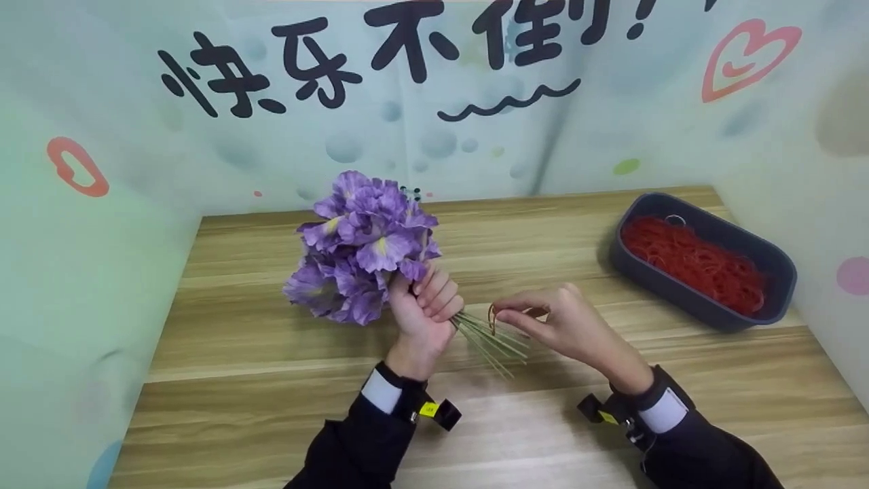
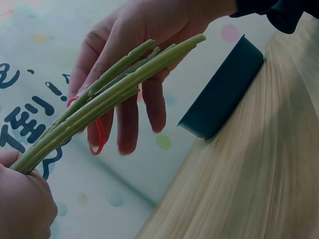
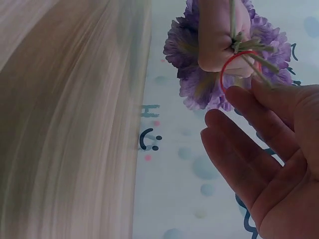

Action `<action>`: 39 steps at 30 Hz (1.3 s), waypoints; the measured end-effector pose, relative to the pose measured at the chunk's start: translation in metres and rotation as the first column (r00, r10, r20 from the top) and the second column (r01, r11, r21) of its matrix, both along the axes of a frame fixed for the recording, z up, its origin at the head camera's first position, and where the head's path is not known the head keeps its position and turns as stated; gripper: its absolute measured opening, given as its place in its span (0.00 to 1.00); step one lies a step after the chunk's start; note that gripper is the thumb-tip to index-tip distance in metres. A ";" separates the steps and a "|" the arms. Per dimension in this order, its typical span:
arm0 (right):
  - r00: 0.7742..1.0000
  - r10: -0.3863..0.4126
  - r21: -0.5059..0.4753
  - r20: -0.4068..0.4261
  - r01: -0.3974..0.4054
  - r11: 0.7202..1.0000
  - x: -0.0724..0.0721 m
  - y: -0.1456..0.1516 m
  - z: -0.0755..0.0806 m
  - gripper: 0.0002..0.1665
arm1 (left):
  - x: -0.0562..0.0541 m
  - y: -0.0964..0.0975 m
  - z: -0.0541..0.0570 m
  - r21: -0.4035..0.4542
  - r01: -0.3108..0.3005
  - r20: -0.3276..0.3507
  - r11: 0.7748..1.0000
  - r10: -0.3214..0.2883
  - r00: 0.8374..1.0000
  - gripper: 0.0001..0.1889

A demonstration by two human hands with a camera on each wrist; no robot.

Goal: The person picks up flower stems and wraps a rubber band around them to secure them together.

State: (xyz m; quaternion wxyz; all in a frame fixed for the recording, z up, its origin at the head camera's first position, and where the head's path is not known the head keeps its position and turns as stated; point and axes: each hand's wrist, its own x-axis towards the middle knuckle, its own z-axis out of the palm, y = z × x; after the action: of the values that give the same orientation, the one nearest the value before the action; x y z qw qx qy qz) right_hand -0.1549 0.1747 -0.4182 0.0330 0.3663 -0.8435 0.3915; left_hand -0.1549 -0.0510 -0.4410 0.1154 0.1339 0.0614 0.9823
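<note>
A bunch of purple artificial flowers (image 1: 366, 248) is gripped round its stems by my left hand (image 1: 429, 309). The blooms spread above that fist, and the bare green stems (image 1: 492, 339) stick out below it toward the right. My right hand (image 1: 567, 322) pinches a red rubber band (image 1: 492, 318) between thumb and forefinger, beside the stem ends. In the left wrist view the band (image 2: 98, 137) hangs by the stems (image 2: 107, 97). The right wrist view shows the loop (image 3: 225, 69) in front of the stem ends; whether it encircles any stems, I cannot tell.
A dark blue bin (image 1: 703, 316) stands at the back right of the wooden table (image 1: 271, 421), holding many red rubber bands (image 1: 692, 261). Printed cloth walls (image 1: 407, 136) rise behind the table and on both sides.
</note>
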 end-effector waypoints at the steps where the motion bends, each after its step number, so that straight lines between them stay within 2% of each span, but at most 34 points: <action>1: 1.000 0.000 0.000 0.010 0.000 1.000 -0.001 0.000 0.000 0.10 | 0.001 0.001 0.001 0.002 0.010 -0.006 1.000 -0.010 1.000 0.30; 6: 0.997 0.012 0.031 0.071 -0.014 0.999 -0.002 -0.002 -0.005 0.15 | 0.007 0.008 0.004 -0.005 0.048 -0.049 0.999 -0.049 0.998 0.32; 12: 0.996 0.053 0.054 0.067 -0.057 0.997 0.000 -0.005 -0.011 0.15 | 0.011 0.011 0.005 0.009 0.070 -0.076 0.997 -0.069 0.995 0.32; 22: 0.996 0.044 0.018 -0.079 -0.042 0.999 0.002 -0.015 -0.022 0.09 | 0.017 0.017 0.010 0.047 0.091 -0.165 0.995 -0.082 0.983 0.32; 27: 0.998 0.069 -0.003 0.016 -0.069 0.998 0.005 -0.019 -0.029 0.07 | 0.017 0.017 0.011 0.070 0.058 -0.182 0.996 -0.044 0.982 0.32; 31: 0.990 0.111 -0.053 0.085 -0.106 0.993 0.009 -0.026 -0.037 0.04 | 0.016 0.014 0.011 0.070 -0.004 -0.178 0.998 0.016 0.984 0.31; 36: 0.968 0.218 -0.119 0.128 -0.203 0.972 0.018 -0.038 -0.043 0.02 | 0.012 0.005 0.013 0.068 -0.091 -0.102 0.993 0.098 0.990 0.32; 39: 0.966 0.228 -0.086 0.124 -0.218 0.972 0.025 -0.044 -0.044 0.04 | 0.010 -0.001 0.015 0.081 -0.130 -0.057 0.988 0.134 0.989 0.31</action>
State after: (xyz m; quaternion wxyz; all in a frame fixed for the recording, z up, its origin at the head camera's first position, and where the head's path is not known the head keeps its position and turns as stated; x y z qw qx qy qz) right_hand -0.1296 0.1311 -0.4617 -0.0543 0.4305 -0.7826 0.4464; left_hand -0.1453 -0.0516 -0.4259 0.0429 0.1644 0.0359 0.9848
